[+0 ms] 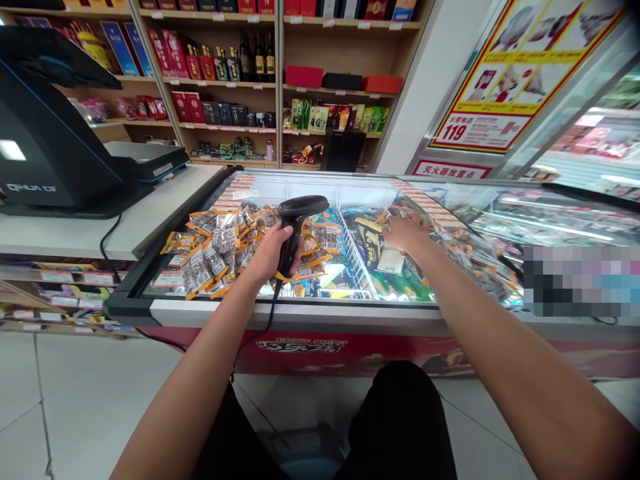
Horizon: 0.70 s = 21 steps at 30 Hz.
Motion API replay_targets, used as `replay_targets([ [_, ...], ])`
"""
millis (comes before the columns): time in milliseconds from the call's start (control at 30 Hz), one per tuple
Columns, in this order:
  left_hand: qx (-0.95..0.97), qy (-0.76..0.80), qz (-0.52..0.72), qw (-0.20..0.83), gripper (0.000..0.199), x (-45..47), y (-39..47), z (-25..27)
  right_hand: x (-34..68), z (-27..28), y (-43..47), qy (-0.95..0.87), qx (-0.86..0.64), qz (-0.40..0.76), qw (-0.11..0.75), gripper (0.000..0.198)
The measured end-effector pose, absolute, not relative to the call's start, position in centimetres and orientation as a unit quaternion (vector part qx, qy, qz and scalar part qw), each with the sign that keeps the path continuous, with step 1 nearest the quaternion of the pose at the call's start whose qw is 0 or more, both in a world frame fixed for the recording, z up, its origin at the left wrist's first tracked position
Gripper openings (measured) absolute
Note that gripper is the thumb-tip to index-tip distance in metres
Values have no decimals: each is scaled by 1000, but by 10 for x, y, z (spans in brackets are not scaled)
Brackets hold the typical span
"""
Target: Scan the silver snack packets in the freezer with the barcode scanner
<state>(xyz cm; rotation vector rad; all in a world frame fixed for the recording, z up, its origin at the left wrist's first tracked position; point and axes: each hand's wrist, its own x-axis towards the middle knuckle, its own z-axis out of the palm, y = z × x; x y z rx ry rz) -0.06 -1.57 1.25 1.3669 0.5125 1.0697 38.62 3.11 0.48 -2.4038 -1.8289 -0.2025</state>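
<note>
My left hand (274,252) is wrapped around the handle of a black barcode scanner (302,208), held upright above the glass-topped freezer (295,313). Its cable hangs down over the freezer's front edge. Beneath and left of it lies a loose heap of small snack packets (220,243) with clear and orange wrapping. My right hand (407,231) reaches to the far side of the glass, fingers bent around a small snack packet (383,217) whose orange corner pokes out; the rest is hidden. Another heap of snack packets (470,257) spreads to the right of that hand.
A black checkout terminal (55,133) stands on the white counter (65,233) at left. Shelves (225,83) with bottles and boxes line the back. Inside the freezer a white wire divider (356,250) separates goods. A red and yellow poster (520,73) hangs at right.
</note>
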Motion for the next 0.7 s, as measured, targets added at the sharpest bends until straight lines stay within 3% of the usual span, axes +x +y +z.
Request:
replay_targets([
  [100, 596, 226, 463, 616, 45, -1, -17, 13, 380, 8, 33, -612, -787, -71, 17, 45],
  [267, 597, 225, 462, 616, 44, 0, -17, 13, 360, 28, 31, -692, -714, 59, 88, 31],
  [400, 599, 226, 452, 621, 43, 0, -17, 13, 352, 41, 30, -633, -752, 122, 137, 54],
  [700, 634, 197, 378, 646, 46, -3, -18, 9, 316, 37, 26, -473, -647, 329, 499, 44],
])
